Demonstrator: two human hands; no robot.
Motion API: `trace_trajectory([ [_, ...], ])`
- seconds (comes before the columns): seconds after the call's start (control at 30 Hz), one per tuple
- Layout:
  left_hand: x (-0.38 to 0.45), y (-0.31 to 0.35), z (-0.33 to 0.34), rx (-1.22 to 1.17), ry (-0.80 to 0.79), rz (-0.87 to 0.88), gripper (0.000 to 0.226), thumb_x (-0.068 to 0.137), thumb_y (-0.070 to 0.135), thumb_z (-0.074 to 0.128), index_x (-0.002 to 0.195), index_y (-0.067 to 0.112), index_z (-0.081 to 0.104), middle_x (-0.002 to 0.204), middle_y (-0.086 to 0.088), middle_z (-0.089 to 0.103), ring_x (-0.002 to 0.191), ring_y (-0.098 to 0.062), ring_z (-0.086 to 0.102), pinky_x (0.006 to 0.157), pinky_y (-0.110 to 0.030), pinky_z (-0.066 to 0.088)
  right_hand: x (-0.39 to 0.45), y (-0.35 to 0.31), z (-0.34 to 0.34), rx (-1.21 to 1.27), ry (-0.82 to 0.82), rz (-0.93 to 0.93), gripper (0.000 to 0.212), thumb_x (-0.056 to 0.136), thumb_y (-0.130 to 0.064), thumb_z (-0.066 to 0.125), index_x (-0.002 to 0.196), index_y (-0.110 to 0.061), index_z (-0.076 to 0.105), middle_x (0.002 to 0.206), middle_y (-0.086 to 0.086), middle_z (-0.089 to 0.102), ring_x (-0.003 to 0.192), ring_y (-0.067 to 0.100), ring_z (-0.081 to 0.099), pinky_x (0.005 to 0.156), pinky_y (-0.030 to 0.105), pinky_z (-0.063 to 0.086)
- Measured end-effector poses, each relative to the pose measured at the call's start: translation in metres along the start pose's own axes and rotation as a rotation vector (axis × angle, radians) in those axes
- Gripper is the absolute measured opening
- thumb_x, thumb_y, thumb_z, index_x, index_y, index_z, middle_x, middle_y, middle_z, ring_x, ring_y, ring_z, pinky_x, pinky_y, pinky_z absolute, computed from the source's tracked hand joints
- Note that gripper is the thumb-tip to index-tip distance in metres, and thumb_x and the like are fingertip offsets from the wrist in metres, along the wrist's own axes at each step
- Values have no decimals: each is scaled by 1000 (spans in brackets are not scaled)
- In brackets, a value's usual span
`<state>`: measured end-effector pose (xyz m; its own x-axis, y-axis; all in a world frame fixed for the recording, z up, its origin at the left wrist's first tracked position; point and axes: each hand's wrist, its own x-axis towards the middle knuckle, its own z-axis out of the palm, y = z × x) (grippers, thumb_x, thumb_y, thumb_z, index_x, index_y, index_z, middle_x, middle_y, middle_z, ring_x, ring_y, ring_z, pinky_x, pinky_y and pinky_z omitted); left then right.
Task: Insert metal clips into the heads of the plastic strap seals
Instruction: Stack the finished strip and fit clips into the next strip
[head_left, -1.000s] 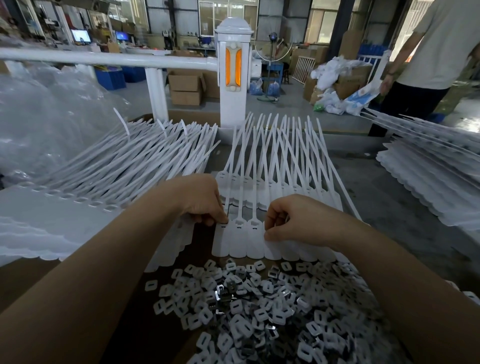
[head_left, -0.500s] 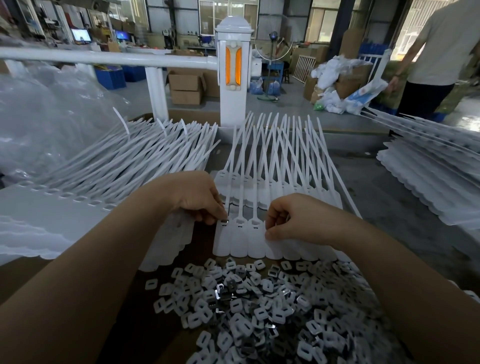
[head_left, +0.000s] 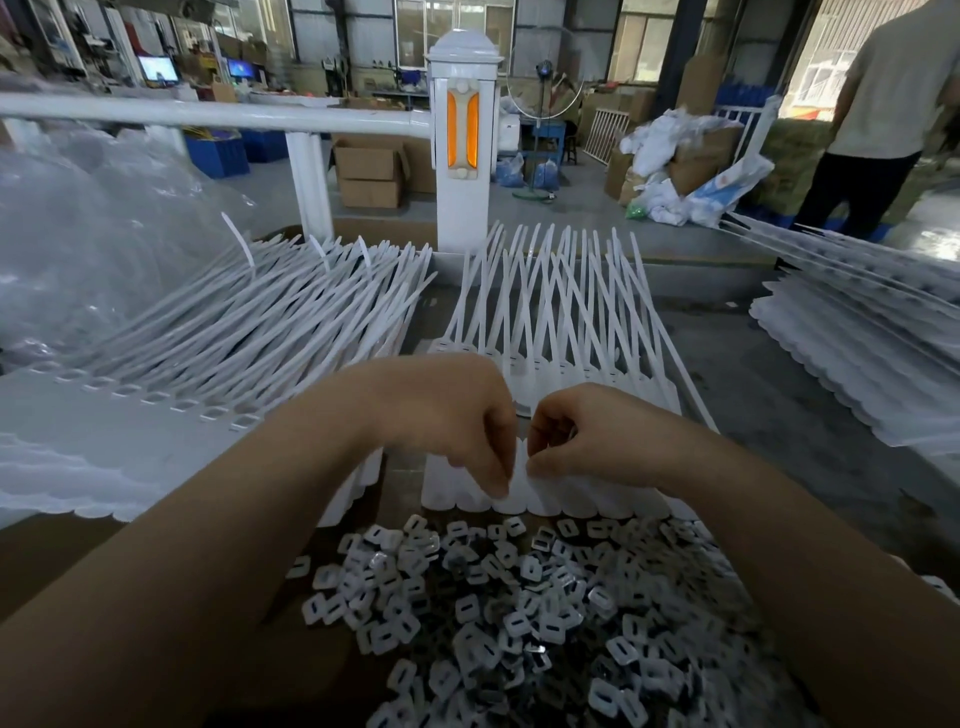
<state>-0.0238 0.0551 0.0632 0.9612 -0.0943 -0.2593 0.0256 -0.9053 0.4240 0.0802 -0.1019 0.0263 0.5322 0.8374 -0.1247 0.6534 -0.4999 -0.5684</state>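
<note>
A brown surface (head_left: 62, 561) fills the lower frame. Left of centre lies a large stack of white strap seals (head_left: 218, 353). At centre lies a fanned row of strap seals (head_left: 561, 312). A heap of metal clips (head_left: 519, 613) spreads at lower centre. Both hands meet over the row's flat heads: the left hand (head_left: 457, 415) and right hand (head_left: 582, 436) have curled fingers pinching them; any clip held is hidden.
</note>
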Motion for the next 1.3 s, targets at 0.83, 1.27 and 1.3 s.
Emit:
trace_trajectory([
  [0.83,-1,-3,-4,-201,91,-140,5,79,22,75,79,17,73,71,2,73,63,-4,67,60,-16,52,2,7,8,-102,108,-71,14,83,-36,70,75,-34,60,75,-12,60,67,0,55,57,16,38],
  [1.27,4,-58,-6,-320,144,-250,8,89,15,69,83,18,74,71,4,74,61,-4,66,69,-26,53,1,4,16,-229,170,-120,15,92,-40,59,80,-36,50,70,-13,51,63,2,47,57,22,35],
  [1.3,4,-59,-6,-313,134,-249,8,89,16,69,82,18,74,71,4,74,61,-4,65,70,-28,53,1,3,16,-225,169,-118,14,92,-40,59,82,-35,51,70,-13,51,63,2,48,57,23,35],
])
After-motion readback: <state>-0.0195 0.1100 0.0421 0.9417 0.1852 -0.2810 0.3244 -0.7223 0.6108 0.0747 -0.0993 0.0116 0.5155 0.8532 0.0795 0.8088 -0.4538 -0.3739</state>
